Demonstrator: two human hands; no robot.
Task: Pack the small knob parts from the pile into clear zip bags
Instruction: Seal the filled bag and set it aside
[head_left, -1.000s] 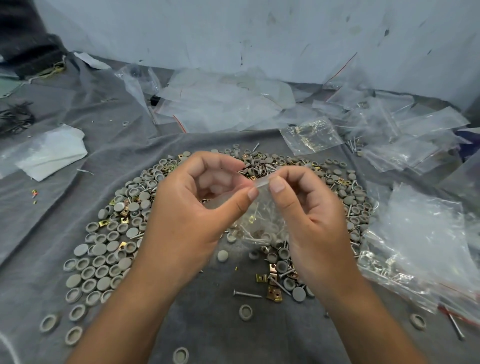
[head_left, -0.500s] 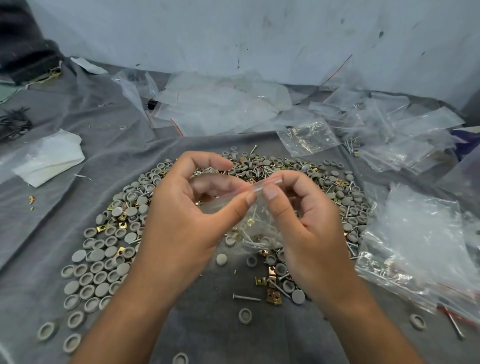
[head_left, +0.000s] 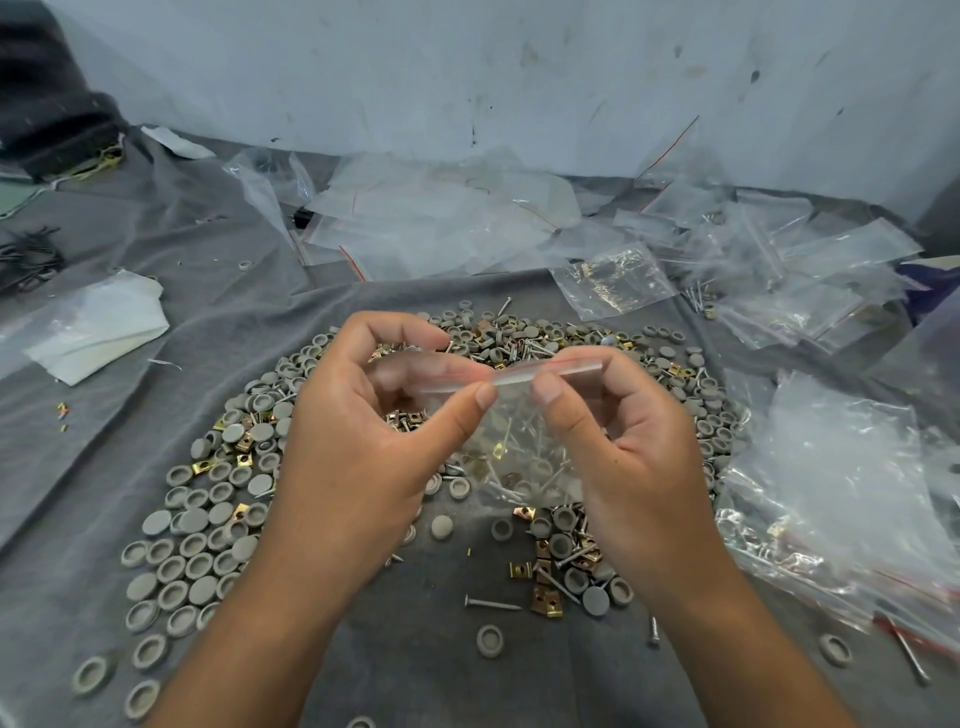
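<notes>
A grey cloth (head_left: 130, 426) covers the table and carries everything in view. Across its middle spreads the wide pile of small grey round plastic knob parts (head_left: 208, 551), mixed with brass-coloured square clips (head_left: 546, 605) and thin steel nails (head_left: 491, 604). Behind it, towards the pale wall, lies a heap of empty clear zip bags (head_left: 436, 218); to the right lies a stack of clear bags (head_left: 841, 493), at least some holding nails and small parts.

Above the pile, both hands hold one small clear zip bag with a red line along its mouth (head_left: 524, 457). It already holds nails, a few clips and what look like grey knobs, and hangs between the palms, off the cloth. The left hand (head_left: 358, 457) has its grip narrow, thumb and curled fingers pinching the seal strip left of centre. The right hand (head_left: 639, 467) pinches the same strip just beside it, thumb in front and fingers curled behind.

The step in hand looks like closing the filled bag: the thumbs meet near the middle of the strip. Whether the seal is pressed shut along its length cannot be told. The next move likely calls for running the pinch outward to both ends, keeping the bag upright, then laying it with the stack on the right.
</notes>
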